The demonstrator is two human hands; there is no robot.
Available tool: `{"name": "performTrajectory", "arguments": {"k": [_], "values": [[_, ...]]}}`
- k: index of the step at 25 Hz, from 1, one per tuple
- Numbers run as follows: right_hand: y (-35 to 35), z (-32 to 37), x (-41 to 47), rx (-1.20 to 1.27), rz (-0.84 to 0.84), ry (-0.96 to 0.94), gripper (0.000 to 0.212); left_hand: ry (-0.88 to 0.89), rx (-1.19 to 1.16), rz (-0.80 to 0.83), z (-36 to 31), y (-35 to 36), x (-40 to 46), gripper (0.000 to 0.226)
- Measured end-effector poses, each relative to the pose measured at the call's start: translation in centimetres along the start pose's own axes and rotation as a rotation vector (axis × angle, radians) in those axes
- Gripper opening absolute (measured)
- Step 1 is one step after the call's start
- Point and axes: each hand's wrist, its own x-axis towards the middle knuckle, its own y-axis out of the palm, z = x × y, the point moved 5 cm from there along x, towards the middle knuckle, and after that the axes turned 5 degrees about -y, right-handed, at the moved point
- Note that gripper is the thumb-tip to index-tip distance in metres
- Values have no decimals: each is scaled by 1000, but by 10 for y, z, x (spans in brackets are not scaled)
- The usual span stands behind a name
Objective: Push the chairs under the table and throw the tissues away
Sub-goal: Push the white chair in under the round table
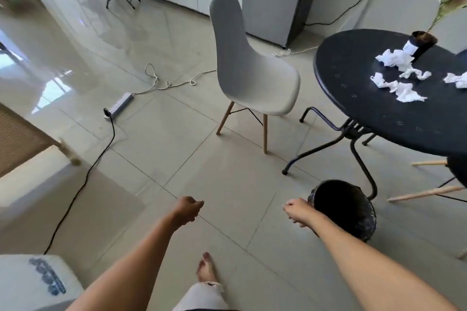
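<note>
A pale grey moulded-shell chair on splayed wooden legs (249,63) stands upright on the tiled floor, well beyond both empty hands and pulled clear of the round black metal table (374,108); its seat faces the table, near the rim but not under it. The table stands beyond and to the right of the right hand, on curved black tube legs. Several crumpled white paper tissues (401,76) lie scattered on its top, apart from one another. A second chair's wooden legs (427,192) show at the right edge, partly under the table. A black round waste bin (353,212) stands open on the floor, just beside the right hand.
</note>
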Motion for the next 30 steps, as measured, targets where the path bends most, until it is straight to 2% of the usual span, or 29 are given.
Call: {"name": "performTrajectory", "arguments": {"k": [3,7,14,19,24,30], "values": [[24,78,32,97,35,-31,17,-65,-28,-9,21,-62,20,31],[33,183,65,78,76,-68,16,-77,-39,-54,28,-145,47,27],[33,304,163,-36,152,-73,13,-120,-37,-68,25,-256,128,27],[11,403,244,-31,162,-40,21,-164,-6,-150,-6,-358,197,37],[-24,517,313,16,122,-44,14,-136,-14,-131,-56,-456,267,37],[-54,621,409,189,35,14,14,-66,69,-59,-123,-572,389,22]]}}
